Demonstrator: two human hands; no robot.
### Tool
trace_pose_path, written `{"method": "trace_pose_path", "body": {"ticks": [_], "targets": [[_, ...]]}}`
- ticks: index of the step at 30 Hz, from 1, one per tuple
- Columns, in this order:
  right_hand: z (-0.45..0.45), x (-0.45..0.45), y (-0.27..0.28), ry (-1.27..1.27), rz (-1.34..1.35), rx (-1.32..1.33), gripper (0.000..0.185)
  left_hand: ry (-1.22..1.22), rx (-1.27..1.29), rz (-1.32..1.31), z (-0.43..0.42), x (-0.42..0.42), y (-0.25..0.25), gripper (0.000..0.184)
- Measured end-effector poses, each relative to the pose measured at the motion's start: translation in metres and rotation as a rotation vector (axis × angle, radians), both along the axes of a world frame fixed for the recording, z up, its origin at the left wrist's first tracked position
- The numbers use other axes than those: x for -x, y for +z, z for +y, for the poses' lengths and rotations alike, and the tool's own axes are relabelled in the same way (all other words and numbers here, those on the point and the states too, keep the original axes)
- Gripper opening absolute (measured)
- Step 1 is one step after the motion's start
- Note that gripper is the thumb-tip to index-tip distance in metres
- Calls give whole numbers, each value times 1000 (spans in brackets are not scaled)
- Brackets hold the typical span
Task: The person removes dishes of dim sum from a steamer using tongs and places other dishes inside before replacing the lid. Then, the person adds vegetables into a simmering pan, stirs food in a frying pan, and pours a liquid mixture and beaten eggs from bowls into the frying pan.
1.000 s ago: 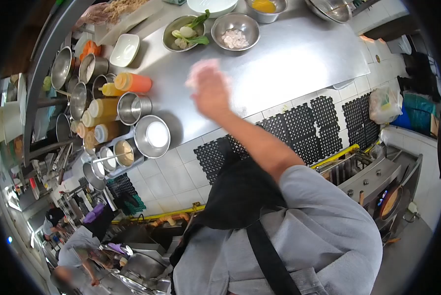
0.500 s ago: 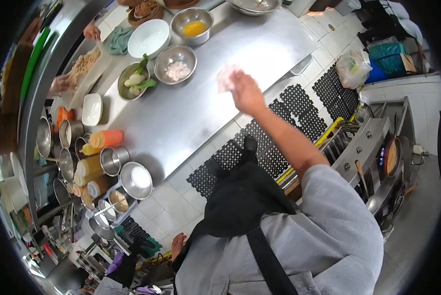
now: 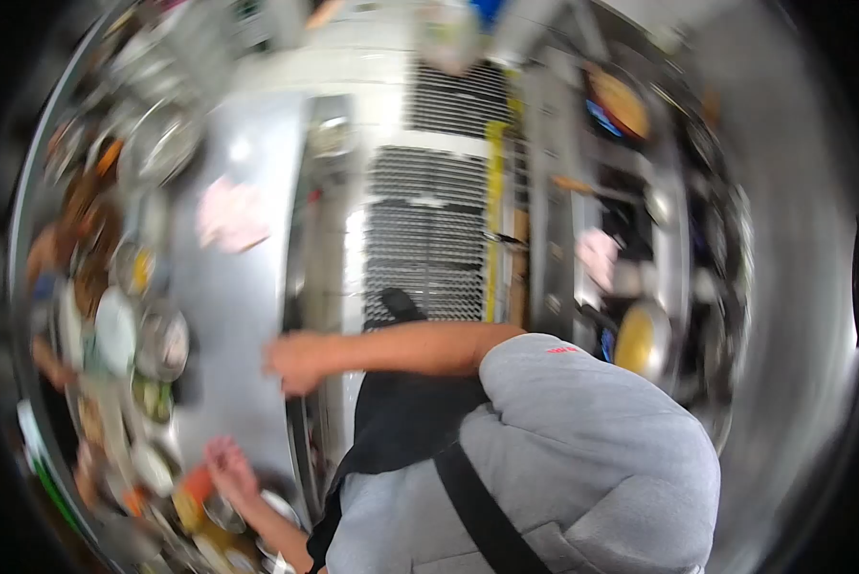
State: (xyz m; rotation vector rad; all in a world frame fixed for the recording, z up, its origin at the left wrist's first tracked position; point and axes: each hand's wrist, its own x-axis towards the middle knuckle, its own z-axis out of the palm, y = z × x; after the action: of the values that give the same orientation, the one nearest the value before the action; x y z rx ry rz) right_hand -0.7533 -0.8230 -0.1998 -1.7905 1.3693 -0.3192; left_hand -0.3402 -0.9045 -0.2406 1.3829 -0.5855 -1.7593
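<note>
The view is blurred by motion. My right hand [image 3: 295, 362] is above the near edge of the steel table [image 3: 228, 316], apart from the pink cloth [image 3: 233, 215]; its fingers are smeared. The cloth lies crumpled farther along the tabletop. Palm partly showing, my left hand [image 3: 228, 464] is beside the orange sauce bottle [image 3: 197, 483], its fingers loosely apart with nothing visible in them. Left of my right hand stands a steel bowl with pale pieces [image 3: 164, 340], near a bowl of green vegetables [image 3: 152, 397] and a white bowl [image 3: 115, 330].
To the right runs a stove with a pan [image 3: 621, 103] over a blue flame and a second pan with yellow contents [image 3: 643, 342]. Another pink cloth [image 3: 598, 256] lies between them. Black rubber mats [image 3: 429, 220] cover the floor. Another person's hand [image 3: 54, 368] shows across the table.
My right hand has let go of the pink cloth, which now lies on the table. My view has turned right, bringing more of the stove in. My left hand has come up over the table.
</note>
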Motion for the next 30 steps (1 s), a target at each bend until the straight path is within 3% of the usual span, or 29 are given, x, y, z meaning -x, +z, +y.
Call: {"method": "trace_pose_path", "body": {"ticks": [1,3,4,9,14,17,18,20,23,25,26,28,30], "targets": [[37,1,-24,-11,-159,-15,45,80,-66,46,-50,-19,-17,36],[94,12,-24,-32,-102,-200,46,260,-106,86,-112,-38,-17,70],[129,21,-31,-254,-123,-209,46,257,-115,72,-132,-35,-14,82],[267,63,-12,-1003,19,-182,48,358,-337,58,-196,-31,-10,71],[335,49,13,-1301,168,-205,48,66,-173,-101,-246,-50,-51,56],[352,30,25,-1305,57,-440,48,-107,-161,-224,-222,-41,-39,48],[364,17,1,-1311,108,-378,50,-178,-152,-262,-203,-32,-25,46],[373,2,3,-1306,96,-372,48,-355,-132,-333,-160,-21,15,41],[376,-4,-1,-1314,28,-311,47,-681,-37,-379,-89,0,100,34],[371,2,4,-1319,-10,-214,47,-1005,155,-290,-37,18,168,30],[366,7,8,-1321,-22,-137,48,-803,49,-239,19,72,211,21],[355,19,25,-1326,-22,9,48,-851,-40,-492,-91,57,90,28],[351,35,58,-1395,-99,201,46,-887,84,-522,-11,169,121,13]]}}
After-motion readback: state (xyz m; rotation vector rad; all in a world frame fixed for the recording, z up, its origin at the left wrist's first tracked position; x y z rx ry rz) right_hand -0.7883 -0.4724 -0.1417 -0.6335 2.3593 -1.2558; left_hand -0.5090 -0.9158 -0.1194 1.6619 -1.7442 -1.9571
